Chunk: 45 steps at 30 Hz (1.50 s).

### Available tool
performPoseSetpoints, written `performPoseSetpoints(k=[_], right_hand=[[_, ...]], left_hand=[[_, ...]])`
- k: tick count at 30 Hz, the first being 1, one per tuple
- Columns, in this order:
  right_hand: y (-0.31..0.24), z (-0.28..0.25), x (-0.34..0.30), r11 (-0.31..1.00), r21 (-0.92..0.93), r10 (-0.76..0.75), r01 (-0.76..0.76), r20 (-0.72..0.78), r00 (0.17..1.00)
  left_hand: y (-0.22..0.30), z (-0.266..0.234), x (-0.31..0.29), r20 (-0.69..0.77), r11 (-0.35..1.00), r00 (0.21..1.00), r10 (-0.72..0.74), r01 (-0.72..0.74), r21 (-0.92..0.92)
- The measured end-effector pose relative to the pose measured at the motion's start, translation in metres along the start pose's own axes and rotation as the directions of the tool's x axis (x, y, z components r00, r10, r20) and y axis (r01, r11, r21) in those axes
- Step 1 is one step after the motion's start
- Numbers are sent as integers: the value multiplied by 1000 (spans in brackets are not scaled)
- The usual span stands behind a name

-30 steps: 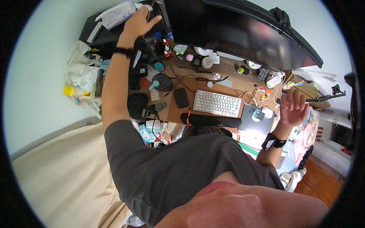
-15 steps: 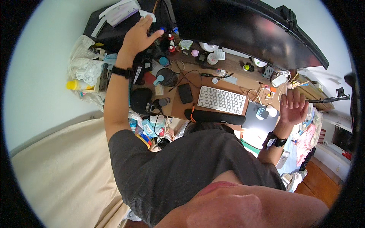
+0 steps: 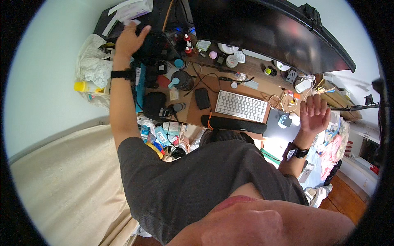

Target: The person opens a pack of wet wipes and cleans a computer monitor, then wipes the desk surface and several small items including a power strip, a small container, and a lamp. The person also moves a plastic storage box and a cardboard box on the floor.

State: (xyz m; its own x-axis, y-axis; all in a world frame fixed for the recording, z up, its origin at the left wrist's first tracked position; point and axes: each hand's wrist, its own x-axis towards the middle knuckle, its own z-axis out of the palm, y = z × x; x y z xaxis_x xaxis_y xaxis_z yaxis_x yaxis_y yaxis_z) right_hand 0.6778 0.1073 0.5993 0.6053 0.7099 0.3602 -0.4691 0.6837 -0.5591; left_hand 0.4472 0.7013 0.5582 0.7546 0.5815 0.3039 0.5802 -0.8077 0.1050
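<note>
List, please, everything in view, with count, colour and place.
Monitor: one, black, top right.
Desk: one, brown, centre.
Tissue pack: one, white-purple, top left.
Tissue: one, white, below the pack.
Plastic bag: at least one, white, far left.
Keyboard: one, white, mid-desk.
Wrist rest: one, black, near side of keyboard.
Mouse: one, white, right of keyboard.
Bottle: one, dark, blue-lidded, left of keyboard.
Floor: one, orange-brown, lower right.
Smaller clutter: uncounted, mixed colours, around desk.
Shirt: one, dark grey, lower centre.
Wristbands: two, black, on both arms.
Left hand: one, bare, at the tissue.
Right hand: one, bare, right of mouse.
</note>
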Motion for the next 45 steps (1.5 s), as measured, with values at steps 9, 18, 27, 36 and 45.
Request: performPoseSetpoints(k=[9, 18, 27, 36, 45], right_hand=[[33, 21, 10, 965, -255, 48, -62, -62, 997], [190, 83, 126, 428, -833, 285, 352, 493, 822], [386, 75, 231, -122, -775, 74, 620, 616, 784], [412, 119, 310, -426, -600, 13, 677, 745, 667], [457, 111, 352, -583, -619, 174, 526, 538, 825]], left_hand=[[59, 10, -31, -125, 956, 957, 263, -276, -103], [-18, 17, -5, 3, 998, 1000, -21, 21, 55], [-1, 16, -21, 22, 999, 1000, 1, -2, 47], [-34, 20, -6, -97, 998, 995, 5, 1, 65], [-51, 22, 6, -186, 990, 975, 119, -131, -54]])
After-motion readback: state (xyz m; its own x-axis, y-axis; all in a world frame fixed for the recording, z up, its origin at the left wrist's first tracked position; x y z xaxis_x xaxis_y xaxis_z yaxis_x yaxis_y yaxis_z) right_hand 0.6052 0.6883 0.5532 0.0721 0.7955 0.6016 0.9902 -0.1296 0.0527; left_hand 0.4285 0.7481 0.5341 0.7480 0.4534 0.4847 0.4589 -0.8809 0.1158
